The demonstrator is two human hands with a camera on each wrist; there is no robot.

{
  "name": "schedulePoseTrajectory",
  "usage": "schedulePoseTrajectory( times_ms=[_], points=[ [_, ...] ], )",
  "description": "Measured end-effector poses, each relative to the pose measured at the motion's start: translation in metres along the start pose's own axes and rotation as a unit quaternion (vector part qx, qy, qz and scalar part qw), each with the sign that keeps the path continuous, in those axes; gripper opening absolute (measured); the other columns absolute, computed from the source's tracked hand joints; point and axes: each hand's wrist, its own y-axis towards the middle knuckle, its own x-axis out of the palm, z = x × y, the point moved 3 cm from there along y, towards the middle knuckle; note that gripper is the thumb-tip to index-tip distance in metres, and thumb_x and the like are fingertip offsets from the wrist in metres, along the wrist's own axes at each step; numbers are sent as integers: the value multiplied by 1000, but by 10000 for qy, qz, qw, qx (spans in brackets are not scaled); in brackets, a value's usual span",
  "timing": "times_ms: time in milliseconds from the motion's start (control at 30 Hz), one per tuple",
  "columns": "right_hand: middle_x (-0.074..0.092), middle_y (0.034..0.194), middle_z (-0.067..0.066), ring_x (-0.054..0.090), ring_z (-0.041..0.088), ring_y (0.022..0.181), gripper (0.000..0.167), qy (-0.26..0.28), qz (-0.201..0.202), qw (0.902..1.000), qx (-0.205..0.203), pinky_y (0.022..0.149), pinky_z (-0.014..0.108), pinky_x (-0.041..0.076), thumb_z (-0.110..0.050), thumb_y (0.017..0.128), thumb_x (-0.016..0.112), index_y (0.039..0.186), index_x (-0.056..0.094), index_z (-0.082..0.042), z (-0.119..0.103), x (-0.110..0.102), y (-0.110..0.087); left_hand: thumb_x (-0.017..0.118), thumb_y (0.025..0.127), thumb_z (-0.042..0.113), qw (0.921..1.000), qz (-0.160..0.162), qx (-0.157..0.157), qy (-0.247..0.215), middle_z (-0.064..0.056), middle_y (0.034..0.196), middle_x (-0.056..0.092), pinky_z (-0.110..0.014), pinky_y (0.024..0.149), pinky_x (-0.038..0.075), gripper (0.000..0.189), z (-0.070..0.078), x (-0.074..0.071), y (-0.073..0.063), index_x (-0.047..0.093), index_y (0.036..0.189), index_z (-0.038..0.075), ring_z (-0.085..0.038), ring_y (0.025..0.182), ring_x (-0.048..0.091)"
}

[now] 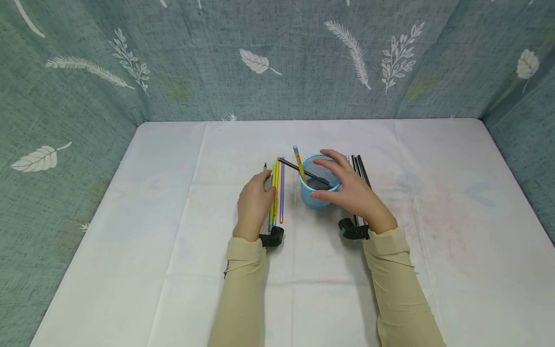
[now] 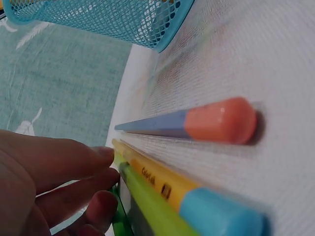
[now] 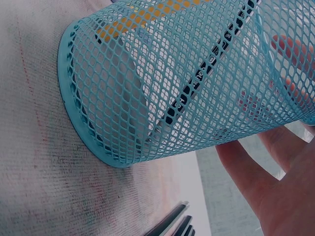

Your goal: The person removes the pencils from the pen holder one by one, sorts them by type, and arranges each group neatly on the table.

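My left hand is over the pencils on the left, its thumb and fingertips pinching a dark green pencil. Right beside that lie a lime-green pencil, a yellow pencil with a blue end, and a purple pencil with an orange-red end. My right hand holds a light blue mesh pencil cup near its rim, thumb on the near side and fingers across the far side. Leaning inside the cup are a yellow pencil and a black pencil.
Several black pencils lie right of the cup, partly hidden under my right hand. A white cloth covers the table. Behind it hangs a grey-green leaf-patterned curtain.
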Motion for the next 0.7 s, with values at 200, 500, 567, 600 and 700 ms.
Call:
schedulePoseTrajectory(
  times_ms=[200,500,567,600,700],
  points=[
    [13,144,-16,18,15,130,69,12,12,10000,23,92,50,31,-52,73,65,133,40,-30,-1,0,0,59,85,21,9999,-42,133,-83,-4,125,51,-38,80,44,43,0,0,-1,51,127,16,-21,108,50],
    [14,145,-12,21,19,130,70,-27,35,10000,0,92,51,31,-51,73,67,133,40,-29,-4,0,-1,60,85,28,9979,-10,417,-492,-1,118,53,-30,65,45,43,6,-4,-2,51,126,16,-16,82,52],
    [13,144,-14,21,19,130,70,-59,36,10000,11,92,51,32,-52,72,66,133,40,-29,-4,-1,-1,60,85,28,9969,-34,560,-558,0,113,55,-29,62,44,42,9,-7,-3,51,125,17,-15,78,52],
    [13,144,-15,21,19,129,70,-68,31,10000,20,92,51,32,-52,72,66,133,40,-29,-3,-1,-1,59,85,28,9963,-56,625,-581,1,111,56,-28,60,43,41,10,-8,-3,52,125,17,-14,76,52],
    [12,144,-17,22,18,129,70,-101,3,9999,32,91,50,33,-53,72,65,133,40,-30,-2,0,-1,60,85,29,9942,-207,815,-675,3,103,58,-27,57,42,40,14,-12,-4,53,123,19,-13,72,51]
  ],
)
